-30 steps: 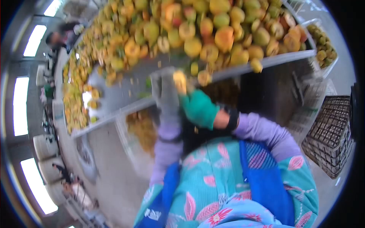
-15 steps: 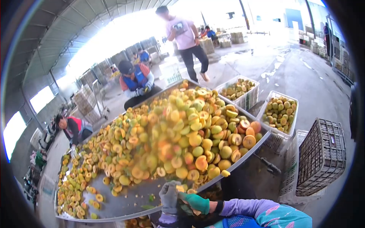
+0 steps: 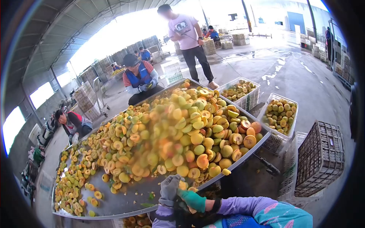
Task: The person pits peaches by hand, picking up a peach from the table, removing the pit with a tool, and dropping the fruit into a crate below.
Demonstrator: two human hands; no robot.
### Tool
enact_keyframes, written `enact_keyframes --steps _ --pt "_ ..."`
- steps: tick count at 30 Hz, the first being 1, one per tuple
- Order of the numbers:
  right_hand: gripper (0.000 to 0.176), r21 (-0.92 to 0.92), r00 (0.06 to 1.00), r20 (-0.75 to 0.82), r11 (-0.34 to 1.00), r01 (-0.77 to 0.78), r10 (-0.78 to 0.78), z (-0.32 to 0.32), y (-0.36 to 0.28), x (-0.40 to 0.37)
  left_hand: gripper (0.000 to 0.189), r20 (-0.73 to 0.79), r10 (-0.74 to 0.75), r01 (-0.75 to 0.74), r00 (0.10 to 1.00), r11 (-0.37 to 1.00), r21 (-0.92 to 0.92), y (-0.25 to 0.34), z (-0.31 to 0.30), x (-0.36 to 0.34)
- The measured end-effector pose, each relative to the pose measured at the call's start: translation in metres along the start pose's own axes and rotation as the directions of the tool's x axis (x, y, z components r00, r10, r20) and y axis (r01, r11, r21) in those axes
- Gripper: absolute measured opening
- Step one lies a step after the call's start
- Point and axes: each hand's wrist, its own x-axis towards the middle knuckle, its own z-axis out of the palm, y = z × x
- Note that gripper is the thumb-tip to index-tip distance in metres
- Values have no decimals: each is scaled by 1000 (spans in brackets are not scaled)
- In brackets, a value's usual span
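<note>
In a grey glove, my left hand is closed at the near edge of the metal table, its fingers around a yellow peach piece. My right hand, in a green glove, is closed and presses close against the left. What its fingers grip is hidden; a pale orange bit shows below them, too small to name. Just beyond both hands rises a large heap of yellow-green peaches, many halved, some with the pit hollow showing. Part of the heap is blurred.
The sorting table has a raised metal rim. Crates of peaches stand to the right, beside stacked dark crates. Two people work across the table at the left, and another person stands behind it.
My hands stay together at the table edge and have shifted slightly upward in view. The standing person's arm has lowered, and the crouching worker across the table has lifted their head a little.
</note>
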Motion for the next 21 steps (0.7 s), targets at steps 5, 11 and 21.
enact_keyframes --steps 5,11,21 --pt "38 404 828 560 870 -284 10 -12 -13 10 19 -56 -7 1 998 993 -121 1 -1 3" --pt "29 463 831 554 813 -352 44 -5 -16 -7 13 285 163 -193 945 978 81 3 -19 2" --pt "35 233 707 699 901 -365 106 0 -5 -3 34 -36 -110 47 993 665 -745 -13 -18 -49"
